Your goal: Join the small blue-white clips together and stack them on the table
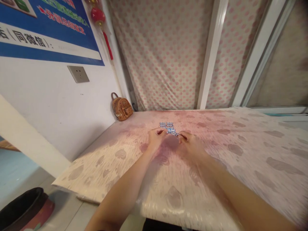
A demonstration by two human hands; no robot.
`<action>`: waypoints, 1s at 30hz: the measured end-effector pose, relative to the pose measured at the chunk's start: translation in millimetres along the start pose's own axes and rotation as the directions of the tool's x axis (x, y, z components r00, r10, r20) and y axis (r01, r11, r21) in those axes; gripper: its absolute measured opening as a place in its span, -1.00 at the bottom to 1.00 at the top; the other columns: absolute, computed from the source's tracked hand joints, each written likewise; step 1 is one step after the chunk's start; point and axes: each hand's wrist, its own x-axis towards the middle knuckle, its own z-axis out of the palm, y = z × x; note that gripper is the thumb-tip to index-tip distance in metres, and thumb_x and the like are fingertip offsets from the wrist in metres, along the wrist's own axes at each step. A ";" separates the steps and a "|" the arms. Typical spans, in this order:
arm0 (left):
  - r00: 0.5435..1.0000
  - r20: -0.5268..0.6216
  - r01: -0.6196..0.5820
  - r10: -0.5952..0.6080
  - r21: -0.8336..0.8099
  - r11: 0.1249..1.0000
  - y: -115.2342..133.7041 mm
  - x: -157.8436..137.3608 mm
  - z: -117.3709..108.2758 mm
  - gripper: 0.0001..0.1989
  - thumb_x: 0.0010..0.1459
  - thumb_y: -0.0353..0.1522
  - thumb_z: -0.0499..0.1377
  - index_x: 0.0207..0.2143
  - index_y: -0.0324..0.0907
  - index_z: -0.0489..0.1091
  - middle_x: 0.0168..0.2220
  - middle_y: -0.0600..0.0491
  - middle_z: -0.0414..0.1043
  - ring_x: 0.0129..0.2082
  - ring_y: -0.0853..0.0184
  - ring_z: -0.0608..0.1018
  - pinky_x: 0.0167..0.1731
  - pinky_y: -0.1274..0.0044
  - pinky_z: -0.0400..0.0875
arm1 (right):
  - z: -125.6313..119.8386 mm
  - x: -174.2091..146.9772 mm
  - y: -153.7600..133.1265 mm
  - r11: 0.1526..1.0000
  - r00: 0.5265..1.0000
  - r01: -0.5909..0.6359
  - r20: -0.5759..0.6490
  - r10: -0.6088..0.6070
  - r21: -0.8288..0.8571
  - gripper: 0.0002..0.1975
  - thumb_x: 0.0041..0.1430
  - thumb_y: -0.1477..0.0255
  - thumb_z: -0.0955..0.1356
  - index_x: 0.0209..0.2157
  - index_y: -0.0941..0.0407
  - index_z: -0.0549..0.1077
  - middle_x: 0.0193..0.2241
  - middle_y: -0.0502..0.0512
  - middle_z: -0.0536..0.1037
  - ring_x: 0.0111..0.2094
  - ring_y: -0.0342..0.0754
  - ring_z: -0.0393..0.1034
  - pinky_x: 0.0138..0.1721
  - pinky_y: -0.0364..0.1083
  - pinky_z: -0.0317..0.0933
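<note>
Several small blue-and-white pieces (166, 124) lie in short rows on the table, just beyond my hands; they are too small to name. Closer to me, a blue-and-white strip (171, 132) spans the gap between my fingertips. My left hand (156, 137) is closed in a pinch at the strip's left end. At its right end my right hand (191, 141) is also closed, with thumb and fingertips pressed together. My fingers cover both ends of the strip.
A patterned cloth covers the table (173, 195). At its back left corner sits a small brown backpack (123, 109) against the wall. A dotted curtain (163, 64) hangs behind. On the floor at lower left stands a dark-rimmed bin (39, 208).
</note>
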 end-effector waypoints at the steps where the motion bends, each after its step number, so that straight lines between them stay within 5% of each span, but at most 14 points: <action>1: 1.000 0.013 -0.008 0.008 0.002 1.000 2.1 -1.7 1.3 -0.83 0.06 -0.35 0.22 -0.43 -0.25 0.58 -0.45 0.01 0.56 -0.46 0.36 0.51 -0.43 0.58 0.32 | -0.1 -0.2 0.4 1.000 1.000 -0.021 -0.012 0.021 -0.004 -0.78 0.18 0.37 0.22 -0.53 0.09 0.33 -0.58 -0.03 0.42 -0.51 -0.13 0.28 -0.41 -0.15 0.03; 8: 0.996 0.078 -0.038 0.036 0.020 0.999 10.0 -9.2 4.5 -0.81 0.07 -0.30 0.25 -0.36 -0.24 0.60 -0.38 -0.02 0.58 -0.40 0.31 0.53 -0.37 0.54 0.36 | -1.2 -0.3 0.6 0.991 0.992 -0.110 -0.077 0.104 -0.080 -0.74 0.15 0.28 0.28 -0.55 0.10 0.35 -0.63 -0.06 0.34 -0.57 -0.16 0.18 -0.48 -0.14 -0.07; 30: 0.979 0.199 -0.031 0.029 0.003 1.000 -3.2 -6.4 5.8 -0.76 0.08 -0.25 0.29 -0.32 -0.25 0.61 -0.33 -0.06 0.60 -0.38 0.30 0.55 -0.33 0.53 0.37 | 1.0 -0.5 3.3 0.991 0.989 -0.103 -0.114 0.093 -0.082 -0.72 0.17 0.27 0.27 -0.57 0.09 0.29 -0.65 -0.06 0.33 -0.59 -0.15 0.17 -0.50 -0.15 -0.06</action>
